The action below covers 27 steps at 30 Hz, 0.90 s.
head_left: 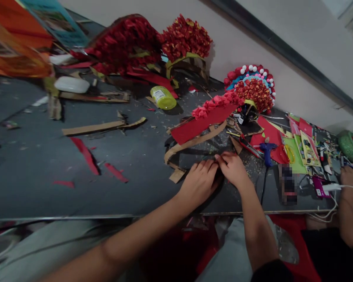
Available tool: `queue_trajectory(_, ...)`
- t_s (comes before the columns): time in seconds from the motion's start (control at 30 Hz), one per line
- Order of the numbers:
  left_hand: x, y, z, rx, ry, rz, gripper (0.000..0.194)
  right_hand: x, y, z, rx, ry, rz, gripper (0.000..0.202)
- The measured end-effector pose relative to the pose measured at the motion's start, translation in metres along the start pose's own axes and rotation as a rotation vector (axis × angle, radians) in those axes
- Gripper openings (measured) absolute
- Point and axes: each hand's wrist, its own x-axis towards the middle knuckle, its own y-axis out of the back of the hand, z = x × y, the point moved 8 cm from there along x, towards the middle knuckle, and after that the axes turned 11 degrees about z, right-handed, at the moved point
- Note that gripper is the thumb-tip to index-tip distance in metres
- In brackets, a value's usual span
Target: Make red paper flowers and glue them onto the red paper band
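Note:
Near the table's front edge my left hand [199, 182] rests with its fingers bent together on the dark tabletop. My right hand [231, 167] meets it at the fingertips, its thumb and fingers pinched. Whatever lies between or under the fingers is too small or hidden to name. Just beyond them a curved brown cardboard strip [194, 144] lies beside a red band [194, 127] topped with crumpled red flowers [214, 105]. A small cardboard piece [177, 175] sits left of my left hand.
A blue glue gun [267, 152], red cutter [251, 146] and coloured papers lie to the right, near a phone [288, 184]. Another person's hand [349, 176] is at the far right. Cardboard strips [94, 127], a yellow jar [163, 98] and flowered headpieces [186, 37] stand left and behind.

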Motion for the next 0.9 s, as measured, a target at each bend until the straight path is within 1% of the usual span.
queue_trajectory(0.13,0.0,0.002,0.001,-0.004,-0.019,0.039,0.027,-0.002,0.004,-0.002,0.021,-0.032,-0.013,0.043)
queue_trajectory(0.2,0.0,0.001,0.001,-0.001,-0.022,0.01,0.029,-0.003,0.008,-0.002,0.02,-0.053,-0.007,0.044)
queue_trajectory(0.27,0.001,-0.001,0.002,-0.018,-0.013,-0.047,0.028,-0.003,0.015,0.002,0.004,-0.072,0.007,0.045)
queue_trajectory(0.33,0.001,-0.002,0.002,-0.033,-0.004,-0.09,0.027,-0.004,0.024,0.011,-0.02,-0.107,0.036,0.042)
queue_trajectory(0.47,0.001,-0.003,0.002,-0.039,0.002,-0.104,0.025,-0.008,0.046,0.034,-0.093,-0.208,0.097,0.034)
queue_trajectory(0.57,-0.001,-0.005,0.001,-0.05,0.015,-0.114,0.02,-0.013,0.056,0.044,-0.139,-0.244,0.103,0.027)
queue_trajectory(0.6,-0.002,-0.005,0.001,-0.051,0.017,-0.109,0.022,-0.014,0.057,0.045,-0.14,-0.254,0.091,0.025)
queue_trajectory(0.67,-0.002,-0.005,0.002,-0.052,-0.003,-0.101,0.032,-0.017,0.053,0.045,-0.116,-0.272,0.024,0.019)
queue_trajectory(0.73,-0.001,-0.006,0.005,-0.062,-0.049,-0.117,0.04,-0.02,0.044,0.042,-0.063,-0.288,-0.08,0.017)
queue_trajectory(0.8,-0.001,-0.008,0.008,-0.08,-0.084,-0.155,0.035,-0.022,0.035,0.037,-0.005,-0.297,-0.157,0.018)
queue_trajectory(0.9,0.0,-0.01,0.008,-0.08,-0.071,-0.18,0.022,-0.023,0.028,0.028,0.059,-0.29,-0.197,0.019)
